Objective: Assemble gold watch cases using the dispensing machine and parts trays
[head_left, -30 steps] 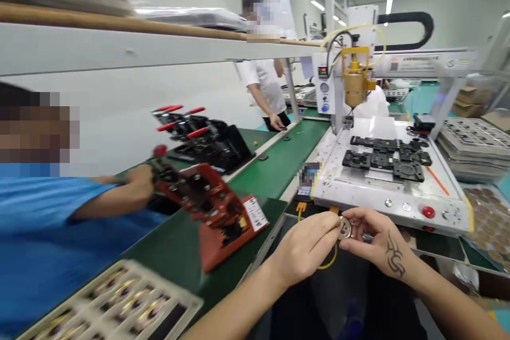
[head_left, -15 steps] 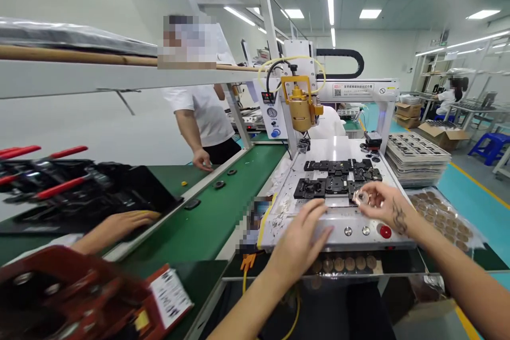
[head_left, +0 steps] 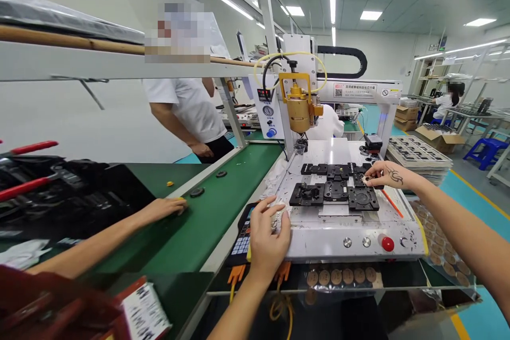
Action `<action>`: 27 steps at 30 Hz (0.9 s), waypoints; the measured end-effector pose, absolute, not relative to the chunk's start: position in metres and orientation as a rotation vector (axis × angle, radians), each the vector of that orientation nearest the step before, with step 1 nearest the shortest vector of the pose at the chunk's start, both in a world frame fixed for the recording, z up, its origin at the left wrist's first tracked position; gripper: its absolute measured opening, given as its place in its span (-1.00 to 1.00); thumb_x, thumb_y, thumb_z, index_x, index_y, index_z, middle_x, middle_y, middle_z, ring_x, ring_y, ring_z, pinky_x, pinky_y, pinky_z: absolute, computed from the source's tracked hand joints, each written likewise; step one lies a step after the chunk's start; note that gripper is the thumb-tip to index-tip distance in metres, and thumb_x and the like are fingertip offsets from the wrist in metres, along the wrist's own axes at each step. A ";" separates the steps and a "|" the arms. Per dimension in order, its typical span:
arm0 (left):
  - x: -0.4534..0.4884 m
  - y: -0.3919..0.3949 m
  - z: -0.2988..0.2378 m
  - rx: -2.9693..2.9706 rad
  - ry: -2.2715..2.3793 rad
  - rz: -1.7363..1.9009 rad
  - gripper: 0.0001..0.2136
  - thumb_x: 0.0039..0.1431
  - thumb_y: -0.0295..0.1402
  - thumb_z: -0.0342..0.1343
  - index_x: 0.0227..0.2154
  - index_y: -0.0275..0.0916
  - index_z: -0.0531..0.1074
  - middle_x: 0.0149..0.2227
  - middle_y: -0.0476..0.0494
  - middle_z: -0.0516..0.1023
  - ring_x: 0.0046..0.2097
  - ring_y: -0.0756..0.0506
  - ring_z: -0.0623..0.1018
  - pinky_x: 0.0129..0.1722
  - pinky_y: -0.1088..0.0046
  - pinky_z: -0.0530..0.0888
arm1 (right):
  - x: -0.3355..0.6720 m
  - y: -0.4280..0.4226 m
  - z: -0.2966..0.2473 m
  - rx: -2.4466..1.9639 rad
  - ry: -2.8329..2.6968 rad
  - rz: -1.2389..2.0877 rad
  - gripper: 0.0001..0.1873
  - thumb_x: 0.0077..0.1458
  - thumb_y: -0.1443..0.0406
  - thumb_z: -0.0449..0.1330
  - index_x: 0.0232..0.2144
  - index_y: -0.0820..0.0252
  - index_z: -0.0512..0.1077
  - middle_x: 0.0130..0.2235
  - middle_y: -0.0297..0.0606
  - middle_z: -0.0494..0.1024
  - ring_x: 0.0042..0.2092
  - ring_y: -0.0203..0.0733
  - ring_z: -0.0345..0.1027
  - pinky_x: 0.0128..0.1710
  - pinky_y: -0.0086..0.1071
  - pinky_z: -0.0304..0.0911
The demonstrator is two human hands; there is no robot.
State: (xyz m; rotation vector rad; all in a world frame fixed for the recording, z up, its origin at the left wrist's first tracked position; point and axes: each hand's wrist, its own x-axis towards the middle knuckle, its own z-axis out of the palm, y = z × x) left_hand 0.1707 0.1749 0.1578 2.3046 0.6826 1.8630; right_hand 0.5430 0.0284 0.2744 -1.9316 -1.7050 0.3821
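My right hand [head_left: 380, 174] pinches a small, pale, round part [head_left: 365, 180] and holds it at the black fixture blocks [head_left: 338, 191] on the white machine bed. The fingertips partly cover that part, so its seating cannot be made out. My left hand [head_left: 268, 236] hovers by the bed's front left corner, fingers curved and apart, near a dark keypad unit [head_left: 240, 244]. Pale scraps show between its fingers on the bed. Behind the fixtures hangs the machine's gold dispensing head [head_left: 298, 111]. A red stick [head_left: 392, 203] lies right of the blocks.
A co-worker's hand [head_left: 165, 209] reaches onto the green belt [head_left: 187, 244] beside dark round parts [head_left: 197, 192]. Another person stands behind the belt. Stacked trays [head_left: 420, 154] and a sheet of brown discs [head_left: 446, 255] lie right. A red button [head_left: 387, 244] is on the machine front.
My right hand has moved the round part farther back over the fixtures. My left hand has shifted left, away from the blocks. The co-worker's hand has reached onto the belt.
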 end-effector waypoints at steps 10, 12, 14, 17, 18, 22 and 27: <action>0.170 0.175 0.158 2.300 0.688 1.885 -0.90 0.39 -0.47 0.17 -0.09 -0.21 0.49 0.08 -0.33 0.54 0.16 -0.27 0.59 0.20 0.00 0.55 | 0.542 0.031 0.252 -1.894 -1.713 0.147 -0.55 0.26 -0.11 0.31 -0.25 0.12 0.72 -0.21 -0.12 0.62 -0.13 0.02 0.44 -0.09 -0.17 0.34; 0.170 0.176 0.159 2.308 0.675 1.887 -0.89 0.39 -0.47 0.16 -0.09 -0.20 0.49 0.07 -0.33 0.55 0.15 -0.28 0.59 0.20 -0.02 0.55 | 0.540 0.033 0.256 -1.896 -1.708 0.120 -0.59 0.22 -0.08 0.35 -0.28 0.10 0.73 -0.24 -0.15 0.60 -0.16 0.00 0.45 -0.11 -0.19 0.34; 0.171 0.176 0.160 2.310 0.664 1.879 -0.89 0.39 -0.48 0.15 -0.09 -0.19 0.49 0.07 -0.34 0.54 0.16 -0.29 0.59 0.21 -0.04 0.54 | 0.534 0.029 0.260 -1.897 -1.670 0.056 -0.63 0.23 -0.05 0.36 -0.27 0.10 0.73 -0.25 -0.18 0.58 -0.18 -0.02 0.46 -0.11 -0.20 0.35; 0.170 0.176 0.160 2.284 0.673 1.850 -0.91 0.40 -0.47 0.14 -0.10 -0.20 0.49 0.07 -0.35 0.55 0.15 -0.30 0.59 0.21 -0.06 0.54 | 0.514 -0.002 0.257 -1.891 -1.519 -0.124 -0.62 0.40 0.00 0.21 -0.12 0.11 0.68 -0.17 -0.14 0.59 -0.12 -0.02 0.49 -0.05 -0.18 0.36; 0.169 0.177 0.160 2.270 0.678 1.839 -0.91 0.40 -0.46 0.14 -0.11 -0.20 0.49 0.06 -0.35 0.55 0.15 -0.29 0.59 0.21 -0.06 0.54 | 0.504 -0.019 0.251 -1.889 -1.447 -0.198 -0.61 0.46 0.02 0.13 -0.08 0.11 0.65 -0.14 -0.13 0.60 -0.08 -0.01 0.49 -0.02 -0.17 0.36; 0.168 0.178 0.160 2.196 0.667 1.809 -0.93 0.40 -0.43 0.14 -0.13 -0.20 0.50 0.05 -0.33 0.56 0.13 -0.29 0.58 0.21 -0.03 0.52 | 0.464 -0.099 0.205 -1.908 -1.173 -0.454 -0.59 0.46 -0.04 0.12 -0.14 0.14 0.55 -0.19 -0.13 0.58 -0.18 0.00 0.46 -0.15 -0.16 0.36; 0.176 0.175 0.164 2.087 0.610 1.748 -0.92 0.39 -0.40 0.10 -0.16 -0.22 0.49 0.02 -0.35 0.54 0.13 -0.31 0.55 0.24 -0.09 0.46 | 0.446 -0.144 0.145 -1.942 -1.019 -0.642 -0.42 0.24 -0.26 0.27 -0.26 0.13 0.48 -0.24 -0.09 0.52 -0.17 0.16 0.42 -0.12 0.00 0.34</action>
